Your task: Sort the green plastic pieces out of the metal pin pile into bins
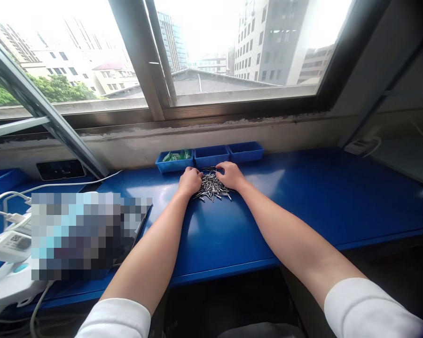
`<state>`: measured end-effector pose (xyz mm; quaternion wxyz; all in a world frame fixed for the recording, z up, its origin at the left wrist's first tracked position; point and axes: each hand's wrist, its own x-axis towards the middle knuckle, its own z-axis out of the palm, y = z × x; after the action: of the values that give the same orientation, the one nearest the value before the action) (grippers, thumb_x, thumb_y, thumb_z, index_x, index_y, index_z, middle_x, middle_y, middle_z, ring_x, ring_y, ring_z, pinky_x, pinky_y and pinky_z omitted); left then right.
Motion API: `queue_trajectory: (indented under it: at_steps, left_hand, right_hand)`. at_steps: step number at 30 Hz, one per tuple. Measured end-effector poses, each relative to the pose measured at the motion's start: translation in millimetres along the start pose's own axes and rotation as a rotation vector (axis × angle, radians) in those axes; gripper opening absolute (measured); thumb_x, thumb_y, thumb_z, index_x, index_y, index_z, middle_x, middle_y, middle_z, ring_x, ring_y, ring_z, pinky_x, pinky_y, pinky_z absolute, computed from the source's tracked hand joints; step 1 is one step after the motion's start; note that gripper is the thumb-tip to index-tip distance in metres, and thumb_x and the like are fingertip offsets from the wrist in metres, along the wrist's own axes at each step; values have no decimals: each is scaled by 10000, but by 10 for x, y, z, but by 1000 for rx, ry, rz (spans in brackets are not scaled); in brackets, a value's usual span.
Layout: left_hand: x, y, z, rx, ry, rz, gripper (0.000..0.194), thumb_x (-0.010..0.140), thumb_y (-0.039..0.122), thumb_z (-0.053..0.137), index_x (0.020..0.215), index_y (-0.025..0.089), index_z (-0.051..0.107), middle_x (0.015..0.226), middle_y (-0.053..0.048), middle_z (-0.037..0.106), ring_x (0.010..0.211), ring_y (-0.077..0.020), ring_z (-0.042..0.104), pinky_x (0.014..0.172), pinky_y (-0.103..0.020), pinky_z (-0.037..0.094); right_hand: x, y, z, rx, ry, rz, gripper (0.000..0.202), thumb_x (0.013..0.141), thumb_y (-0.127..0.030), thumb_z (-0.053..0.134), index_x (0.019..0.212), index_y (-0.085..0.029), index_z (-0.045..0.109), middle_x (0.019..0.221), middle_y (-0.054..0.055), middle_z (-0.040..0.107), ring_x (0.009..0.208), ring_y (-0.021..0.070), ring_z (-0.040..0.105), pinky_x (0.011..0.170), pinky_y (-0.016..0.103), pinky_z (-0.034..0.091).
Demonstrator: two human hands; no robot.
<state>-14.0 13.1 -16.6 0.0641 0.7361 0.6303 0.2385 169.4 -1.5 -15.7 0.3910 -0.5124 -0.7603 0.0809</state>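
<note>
A loose pile of slim, shiny metal pins, rivet-like in shape [213, 187], lies on the blue tabletop [218, 239] between my two hands. At the pile's left edge, my left hand [190, 181] has its fingers curled in. Its fingertips are partly hidden, and I cannot make out what is in them. My right hand [231, 175] rests against the pile's upper right side, thumb and forefinger bent and a little apart, touching the pins. Just behind the hands stand a blue bin with green packets [176, 158], a middle blue bin [211, 154] and a right blue bin [246, 150].
On the left are a blurred-out area [77, 234], white plugs and a power strip [10, 277] with cables. A dark display device [61, 170] leans by the wall near a metal frame post [66, 136]. A window [211, 84] spans the back.
</note>
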Motion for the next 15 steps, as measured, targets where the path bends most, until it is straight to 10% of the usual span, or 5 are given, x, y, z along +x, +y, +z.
queue_trajectory:
  at_steps: [9,15]
  left_hand:
    - [-48,164,-97,-66,196,131,218,902,278,393,875,185,588,1014,-100,597,1023,-244,536,974,-372,339]
    - [-94,216,-108,-103,149,212,217,911,280,393,832,193,575,970,-62,616,973,-210,559,965,-389,288]
  right_hand:
    - [-7,-170,-39,114,15,-90,478,827,-280,573,1290,-200,486,984,52,659,935,200,578,843,328,467]
    - [-28,-205,-5,87,-78,-148,256,838,-168,523,1054,-232,647,893,20,677,906,185,573,827,305,455]
